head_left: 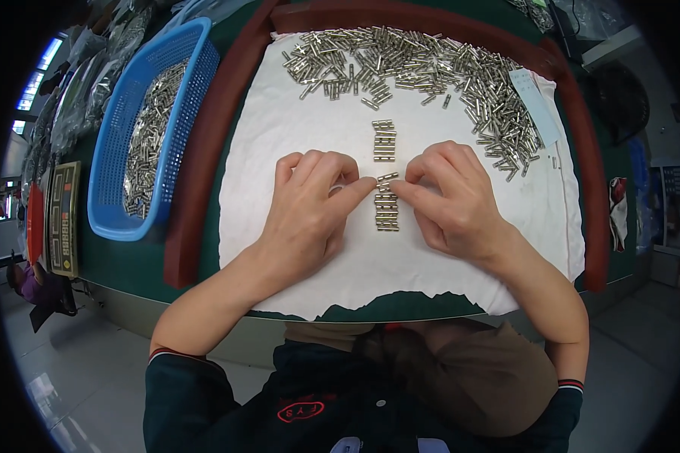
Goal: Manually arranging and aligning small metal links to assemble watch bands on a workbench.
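Note:
Two short columns of small silvery metal pins lie on the white cloth in front of me. The far column (384, 142) sits apart from both hands. Along the near column (387, 211) the pins lie side by side, crosswise. My left hand (304, 198) has its fingers curled, its tips at the left ends of the topmost pins of that column. From the other side my right hand (455, 198) is curled likewise, fingertips pressed on the right ends. Between the fingertips a few pins (387, 180) sit slightly tilted; the fingertips partly hide them.
A large loose heap of metal pins (400, 57) spreads along the cloth's far edge and down the right. On it lies a pale blue paper slip (535, 106). Dark red wooden rails (193, 174) frame the white cloth (279, 113). A blue basket (113, 219) of similar pins stands left.

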Demonstrator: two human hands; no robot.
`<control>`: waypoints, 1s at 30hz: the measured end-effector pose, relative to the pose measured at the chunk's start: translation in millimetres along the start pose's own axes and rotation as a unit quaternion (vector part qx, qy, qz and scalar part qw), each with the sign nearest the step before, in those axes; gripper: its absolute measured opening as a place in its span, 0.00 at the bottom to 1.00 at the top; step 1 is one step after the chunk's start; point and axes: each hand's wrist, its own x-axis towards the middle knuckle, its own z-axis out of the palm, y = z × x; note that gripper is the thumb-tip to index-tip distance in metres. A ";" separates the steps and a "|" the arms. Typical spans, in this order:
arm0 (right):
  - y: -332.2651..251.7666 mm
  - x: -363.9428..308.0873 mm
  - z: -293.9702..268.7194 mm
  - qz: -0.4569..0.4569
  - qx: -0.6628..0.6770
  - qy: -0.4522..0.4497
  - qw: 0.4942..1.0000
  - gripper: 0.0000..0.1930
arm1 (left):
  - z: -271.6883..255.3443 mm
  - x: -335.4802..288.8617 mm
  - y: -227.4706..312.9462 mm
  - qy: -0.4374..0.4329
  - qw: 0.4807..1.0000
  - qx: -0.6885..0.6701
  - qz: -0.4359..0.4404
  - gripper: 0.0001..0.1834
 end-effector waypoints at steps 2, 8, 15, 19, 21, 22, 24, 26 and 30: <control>-0.5 0.4 -0.6 -0.016 0.016 -0.002 1.000 0.12 | 0.6 0.6 -0.2 0.006 1.000 0.000 0.010 0.31; 1.0 -0.5 9.2 0.071 -0.051 0.011 0.996 0.25 | 7.5 7.7 2.4 0.008 0.998 0.043 -0.046 0.31; 0.4 0.8 9.1 0.073 -0.036 -0.019 0.997 0.26 | 8.6 7.9 0.7 0.001 0.998 0.056 -0.035 0.27; 0.7 -1.2 2.0 0.032 -0.013 -0.021 0.999 0.18 | 2.9 6.0 -0.8 0.014 0.999 0.020 -0.025 0.25; 3.4 -2.2 4.6 0.056 -0.018 -0.004 0.998 0.22 | 5.5 9.8 -1.0 0.030 0.999 0.021 -0.035 0.25; 4.8 -2.1 6.0 0.081 -0.022 0.014 0.996 0.26 | 7.2 12.1 -1.0 0.046 0.998 0.023 -0.047 0.25; 3.5 1.4 9.3 0.090 -0.029 0.015 0.995 0.25 | 10.8 15.3 1.4 0.049 0.997 0.029 -0.060 0.24; 2.7 3.0 10.1 0.099 -0.035 0.017 0.994 0.25 | 11.7 16.2 2.2 0.051 0.995 0.036 -0.073 0.23; 3.1 2.4 5.5 0.071 -0.035 -0.021 0.997 0.21 | 5.1 12.0 -4.1 0.011 0.999 0.027 -0.034 0.26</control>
